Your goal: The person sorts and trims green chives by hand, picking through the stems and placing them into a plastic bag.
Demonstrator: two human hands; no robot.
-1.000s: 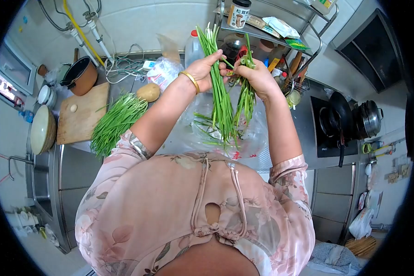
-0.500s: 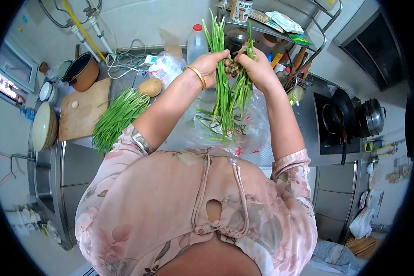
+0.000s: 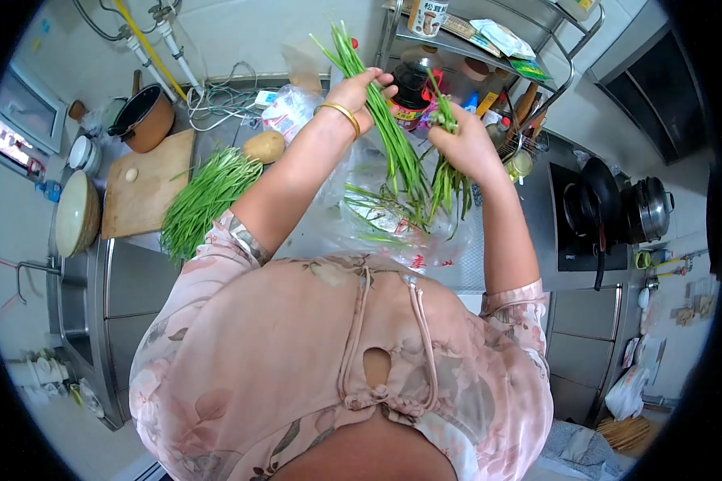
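My left hand [image 3: 350,96], with a gold bangle at the wrist, is closed around a long bunch of garlic chives [image 3: 397,144]. The bunch slants from upper left to lower right. In my right hand [image 3: 467,146] is a smaller, limper bunch of garlic chives [image 3: 451,186], gripped near its top, with the stalks hanging down. The two bunches are apart at the top and close together at their lower ends. Beneath them, loose chives lie on a clear plastic bag [image 3: 425,248] with red print.
A pile of garlic chives [image 3: 208,196] lies left, beside a potato [image 3: 263,147] and a cutting board [image 3: 148,184] with a small pale round item. A wire rack [image 3: 489,56] with jars stands behind my right hand. The stove [image 3: 573,248] with pans is at right.
My hands have moved apart, my right hand going right and down with its bunch. The left bunch now tilts more, and a dark jar with a red lid shows between the hands.
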